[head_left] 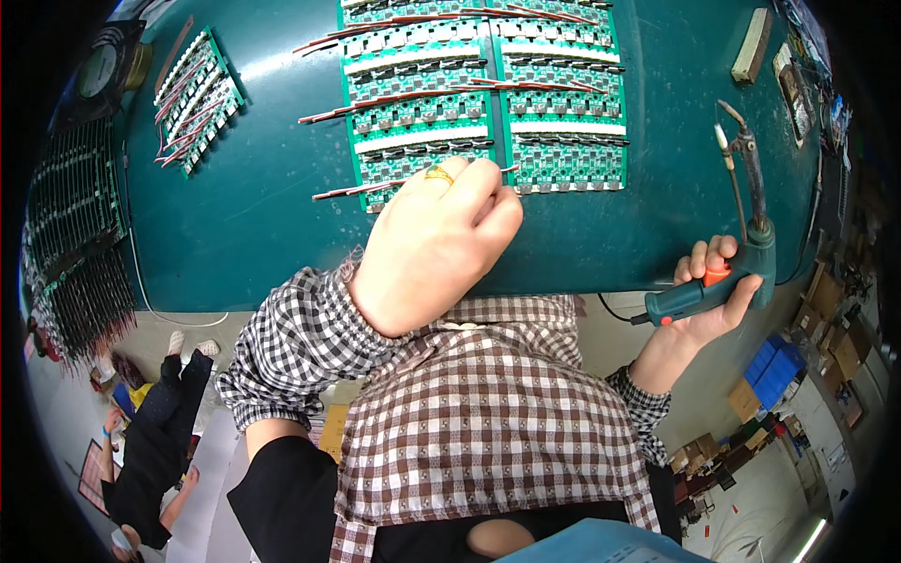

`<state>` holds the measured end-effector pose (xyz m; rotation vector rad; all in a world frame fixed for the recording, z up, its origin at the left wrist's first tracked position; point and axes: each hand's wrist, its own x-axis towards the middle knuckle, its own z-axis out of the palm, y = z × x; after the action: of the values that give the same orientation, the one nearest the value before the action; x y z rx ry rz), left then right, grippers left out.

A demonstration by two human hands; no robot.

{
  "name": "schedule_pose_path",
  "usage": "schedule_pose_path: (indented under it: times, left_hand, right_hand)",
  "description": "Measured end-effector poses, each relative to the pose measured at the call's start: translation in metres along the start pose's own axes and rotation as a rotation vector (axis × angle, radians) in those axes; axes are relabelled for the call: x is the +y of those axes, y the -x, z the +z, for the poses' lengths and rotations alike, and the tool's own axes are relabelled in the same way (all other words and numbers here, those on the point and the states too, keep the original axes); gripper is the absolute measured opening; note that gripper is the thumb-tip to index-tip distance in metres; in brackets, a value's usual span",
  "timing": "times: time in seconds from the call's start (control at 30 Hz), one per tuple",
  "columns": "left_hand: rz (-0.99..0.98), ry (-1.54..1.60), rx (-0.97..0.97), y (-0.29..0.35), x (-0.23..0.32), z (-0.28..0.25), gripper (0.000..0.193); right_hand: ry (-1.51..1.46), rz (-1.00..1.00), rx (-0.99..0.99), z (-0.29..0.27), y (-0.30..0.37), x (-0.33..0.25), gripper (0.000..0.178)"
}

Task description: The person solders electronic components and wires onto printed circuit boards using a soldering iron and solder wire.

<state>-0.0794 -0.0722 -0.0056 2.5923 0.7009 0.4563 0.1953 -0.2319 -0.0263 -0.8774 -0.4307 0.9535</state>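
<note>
My left hand (441, 239), with a gold ring on one finger, is closed over the lowest row of the left block of green circuit boards (422, 113). Its fingertips are hidden beneath it, so what they pinch cannot be seen. Red and black wires (338, 192) stick out from under this hand. Over at the right table edge, my right hand (709, 310) grips a green soldering gun (699, 298) with an orange trigger. Its metal tip and solder feed tube point up and away, apart from the boards. A second block of boards (563, 113) lies alongside the first.
A smaller wired board panel (197, 103) lies slanted on the green table (272, 225) at the left. Beyond it hang many dark wired strips (80, 206). A pale block (752, 45) rests at the far right. Another person (155, 441) is at the lower left.
</note>
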Motion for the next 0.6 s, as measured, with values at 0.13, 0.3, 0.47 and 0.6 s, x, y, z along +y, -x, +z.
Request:
schedule_pose_path:
  times: [0.13, 0.3, 0.47, 0.6]
  left_hand:
    - [-0.041, 0.063, 0.154, -0.004, 0.000, -0.001, 0.026]
    - [-0.104, -0.026, 0.167, -0.011, -0.001, 0.005, 0.025]
    - [-0.054, -0.026, 0.069, -0.007, 0.001, 0.002, 0.022]
    - [-0.080, 0.005, 0.099, -0.008, -0.003, 0.001, 0.021]
  right_hand:
    - [0.017, 0.010, 0.008, -0.004, 0.004, -0.003, 0.053]
    - [0.024, 0.010, 0.003, 0.001, 0.006, -0.004, 0.053]
    - [0.022, 0.011, 0.017, 0.002, 0.009, -0.003, 0.053]
    - [0.039, 0.033, 0.021, 0.001, 0.010, -0.003, 0.053]
